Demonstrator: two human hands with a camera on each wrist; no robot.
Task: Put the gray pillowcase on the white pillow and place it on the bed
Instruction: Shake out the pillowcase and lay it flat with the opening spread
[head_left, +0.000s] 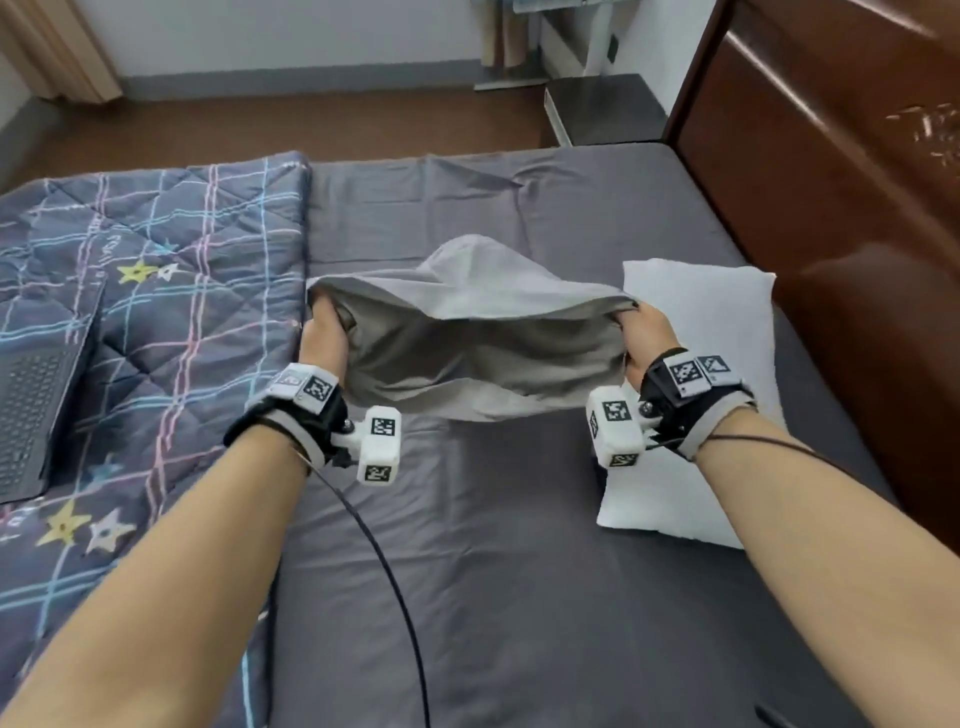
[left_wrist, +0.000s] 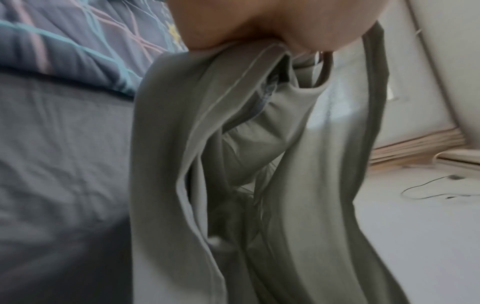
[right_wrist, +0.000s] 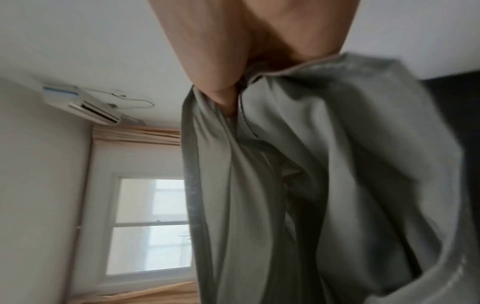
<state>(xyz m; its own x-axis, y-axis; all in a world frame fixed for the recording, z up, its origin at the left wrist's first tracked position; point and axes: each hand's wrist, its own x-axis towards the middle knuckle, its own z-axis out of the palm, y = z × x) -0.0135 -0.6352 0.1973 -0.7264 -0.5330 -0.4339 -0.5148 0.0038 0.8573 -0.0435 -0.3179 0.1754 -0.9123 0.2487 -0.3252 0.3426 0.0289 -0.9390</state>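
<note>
Both hands, left hand (head_left: 324, 332) and right hand (head_left: 644, 338), grip the gray pillowcase (head_left: 467, 338) at opposite edges above bare bed (head_left: 519, 571) sheet; white pillow (head_left: 696, 312) lies just right.

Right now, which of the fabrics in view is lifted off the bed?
The gray pillowcase, stretched between the left hand and right hand. The pillow, quilt and sheet all lie flat.

The head camera looks down from above the near edge of the bed (head_left: 519, 571), facing its far edge and the floor beyond. Each wrist camera sits tight against its hand, the gray pillowcase (left_wrist: 285, 185) filling both views; the left faces the quilt (left_wrist: 78, 41), the right the window (right_wrist: 150, 224). All three share that pillowcase.
</note>
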